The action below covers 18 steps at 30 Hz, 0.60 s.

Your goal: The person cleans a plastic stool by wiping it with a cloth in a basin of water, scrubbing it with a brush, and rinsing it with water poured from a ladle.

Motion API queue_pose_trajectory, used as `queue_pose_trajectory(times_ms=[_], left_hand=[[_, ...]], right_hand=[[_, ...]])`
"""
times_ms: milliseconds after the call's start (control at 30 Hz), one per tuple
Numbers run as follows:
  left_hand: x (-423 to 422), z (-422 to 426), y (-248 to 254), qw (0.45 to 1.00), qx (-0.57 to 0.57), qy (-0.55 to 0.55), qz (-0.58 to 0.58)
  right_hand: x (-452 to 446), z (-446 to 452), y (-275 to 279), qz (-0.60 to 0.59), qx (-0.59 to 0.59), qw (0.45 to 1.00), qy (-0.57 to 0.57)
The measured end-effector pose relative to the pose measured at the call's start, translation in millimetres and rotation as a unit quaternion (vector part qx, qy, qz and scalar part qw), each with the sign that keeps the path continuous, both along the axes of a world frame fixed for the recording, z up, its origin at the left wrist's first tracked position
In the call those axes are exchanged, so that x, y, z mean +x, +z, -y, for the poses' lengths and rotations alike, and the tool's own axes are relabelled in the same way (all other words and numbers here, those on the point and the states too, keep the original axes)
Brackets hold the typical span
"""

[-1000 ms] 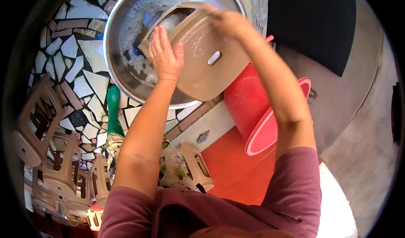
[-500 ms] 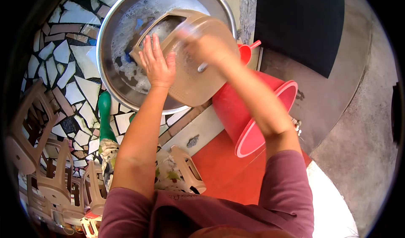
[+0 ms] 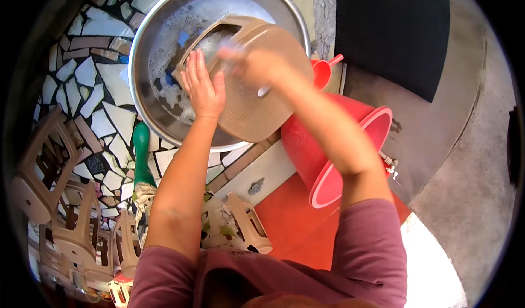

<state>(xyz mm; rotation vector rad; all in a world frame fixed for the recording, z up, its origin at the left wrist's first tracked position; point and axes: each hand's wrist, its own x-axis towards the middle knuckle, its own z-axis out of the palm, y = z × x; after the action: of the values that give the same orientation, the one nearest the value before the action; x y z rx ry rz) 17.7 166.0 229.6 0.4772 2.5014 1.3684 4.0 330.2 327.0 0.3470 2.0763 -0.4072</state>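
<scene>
A brown plastic stool (image 3: 257, 114) lies tilted across a large metal basin (image 3: 143, 103), its seat facing up toward me and overhanging the near right rim. Suds and water (image 3: 183, 21) fill the basin under it. My left hand (image 3: 205, 92) lies on the stool's side near the leg opening, fingers stretched out and thumb apart. Over the upper part of the stool, my right hand (image 3: 254, 67) is smeared by motion. Its fingers look curled round a small pale bluish thing that I cannot make out. Something blue in the water is partly hidden by the stool.
A red bucket (image 3: 328, 144) lies on its side to the right, with a red dipper (image 3: 322, 74) beside the basin. Several brown stools (image 3: 76, 226) stand at lower left; another stool (image 3: 249, 220) is near my legs. A black mat (image 3: 391, 34) lies upper right. A green boot (image 3: 141, 152) stands on the mosaic floor.
My right hand has shifted slightly left over the stool, still blurred. My left hand stays on the stool's side. The whole view has shifted a little.
</scene>
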Motion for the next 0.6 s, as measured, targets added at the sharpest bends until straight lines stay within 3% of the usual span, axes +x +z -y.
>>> queue_pose_trajectory(times_ms=[67,100,167,267,333,400,467,533,567,600], left_hand=[[-2,-1,4,1.0,0.003,0.0,-0.008],[-2,-1,6,1.0,0.006,0.003,-0.004],[-2,-2,4,1.0,0.007,0.008,-0.008],[-3,-2,4,1.0,0.007,0.023,-0.01],[-3,0,2,1.0,0.006,0.021,-0.009],[-2,1,-1,0.999,0.014,0.023,-0.022],[0,5,-1,1.0,0.007,0.017,-0.013],[-2,2,2,1.0,0.015,0.022,-0.002],[-2,1,1,0.999,0.015,0.029,-0.004],[-1,2,2,0.999,0.019,0.034,-0.003]], right_hand=[[-18,-58,10,0.004,0.087,0.988,-0.129],[-16,-64,5,0.002,0.09,0.988,-0.129],[-10,-69,0,-0.022,0.125,0.989,-0.071],[-29,2,18,0.068,-0.006,0.991,0.114],[-51,37,35,0.12,-0.028,0.984,0.128],[-44,-10,3,0.067,-0.02,0.997,0.042],[-51,-67,9,0.128,-0.011,0.977,-0.172],[-24,-71,5,0.032,0.063,0.992,-0.103],[-10,-53,11,-0.022,0.054,0.995,-0.076],[-4,-19,26,0.002,0.021,0.996,-0.086]])
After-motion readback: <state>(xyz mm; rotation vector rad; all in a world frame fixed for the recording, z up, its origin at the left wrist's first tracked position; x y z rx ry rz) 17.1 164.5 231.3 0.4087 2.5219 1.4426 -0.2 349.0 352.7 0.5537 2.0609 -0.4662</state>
